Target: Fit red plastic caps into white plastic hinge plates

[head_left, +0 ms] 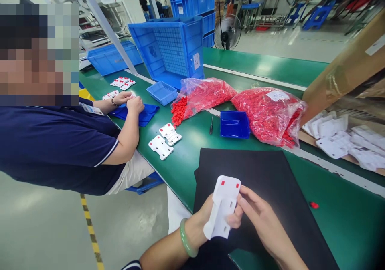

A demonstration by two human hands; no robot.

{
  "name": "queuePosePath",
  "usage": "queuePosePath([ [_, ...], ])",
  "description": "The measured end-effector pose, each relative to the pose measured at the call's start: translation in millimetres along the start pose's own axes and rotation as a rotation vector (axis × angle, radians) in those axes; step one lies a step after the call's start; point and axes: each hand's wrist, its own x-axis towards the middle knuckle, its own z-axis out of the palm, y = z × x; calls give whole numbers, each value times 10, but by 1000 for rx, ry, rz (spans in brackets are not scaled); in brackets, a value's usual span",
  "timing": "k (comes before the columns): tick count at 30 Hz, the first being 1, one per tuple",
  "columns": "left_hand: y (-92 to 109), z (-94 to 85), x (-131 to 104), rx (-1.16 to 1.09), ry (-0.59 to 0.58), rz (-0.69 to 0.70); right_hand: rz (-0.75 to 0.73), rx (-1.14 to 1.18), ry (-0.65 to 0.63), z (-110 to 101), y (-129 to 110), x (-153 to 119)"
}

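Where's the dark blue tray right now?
In the head view, the dark blue tray sits right of centre on the green table, between a small screwdriver and the nearer bag of red pieces, beyond the black mat.

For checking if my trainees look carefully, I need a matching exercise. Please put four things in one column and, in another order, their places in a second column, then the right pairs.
Things:
1. Nearest white plate
2. Thin dark tool
3. Black sheet
4. Single red piece

Places:
A. On the green table, right of the black sheet
B. In the left hand, with the right hand at its edge
C. Beneath both hands
D. Just left of the dark blue tray

Pairs: 1-B, 2-D, 3-C, 4-A
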Motion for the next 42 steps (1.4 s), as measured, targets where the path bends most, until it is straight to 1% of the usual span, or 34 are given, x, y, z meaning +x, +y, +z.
queuePosePath([
  [3, -126, -31, -1, -15, 30, 17, 78, 191, -51, 47, -42, -19],
  [5, -134, -91, -36, -6, 87, 112, 65, 195, -22, 33, -89, -39],
  [7, -40, -165, -100, 94, 166, 298, 21, 79, 38, -6, -138, -50],
  [8, 41, -196, -138, 188, 194, 395, 5, -9, 67, -27, -158, -49],
  [9, 136, -218, -176, 304, 202, 471, -6, -106, 86, -43, -173, -44],
  [10, 235, -228, -211, 434, 188, 513, -18, -204, 92, -54, -182, -33],
  [12, 413, -215, -261, 726, 129, 506, -75, -388, 91, -54, -181, 1],
  [14, 525, -176, -275, 983, 94, 467, -144, -530, 65, -35, -160, 47],
  [16, 564, -144, -250, 1148, 94, 461, -186, -639, 53, -16, -123, 95],
  [18, 555, -140, -200, 1225, 118, 493, -213, -742, 93, -8, -70, 140],
  [20, 532, -165, -142, 1266, 163, 526, -224, -850, 128, -9, 0, 180],
  [23, 519, -231, -65, 1291, 209, 538, -213, -996, 133, -9, 111, 245],
  [25, 532, -279, -24, 1303, 198, 528, -239, -1074, 151, -1, 164, 299],
  [28, 567, -348, 29, 1312, 179, 510, -327, -1150, 150, 9, 190, 389],
  [33, 581, -443, 106, 1285, 152, 486, -487, -1153, 149, -9, 203, 498],
  [38, 535, -506, 172, 1210, 149, 470, -550, -1113, 200, -19, 350, 581],
  [42, 548, -515, 209, 1159, 150, 459, -597, -1068, 264, -15, 431, 653],
])
